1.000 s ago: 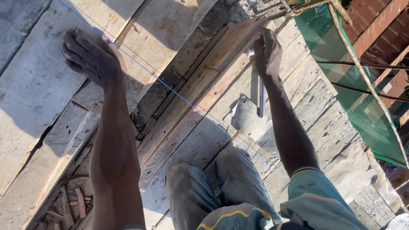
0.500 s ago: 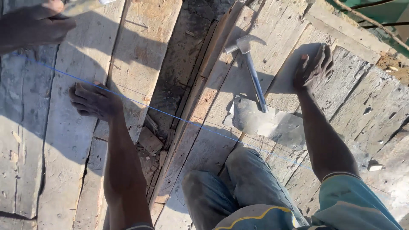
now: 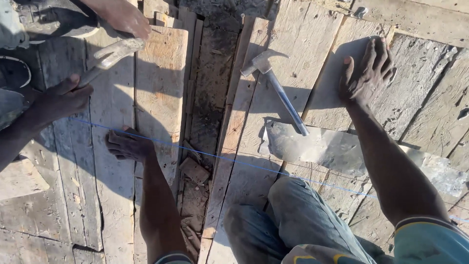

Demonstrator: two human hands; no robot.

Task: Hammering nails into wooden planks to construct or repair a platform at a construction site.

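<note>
Now the left hand [image 3: 128, 145] presses flat on a plank [image 3: 115, 195] by the blue string [image 3: 234, 162]; the right hand [image 3: 366, 73] lies spread, near the hammer [image 3: 276, 88].

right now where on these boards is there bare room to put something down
Bare planks lie beyond the claw hammer, between it and the right hand, and low left beside the left hand. It is crowded along the rubble-filled gap and top left, where another person's hands hold a second hammer.

Two hammers [image 3: 276, 90] [image 3: 110, 56], one blue string [image 3: 220, 157], four hands [image 3: 366, 73].
</note>
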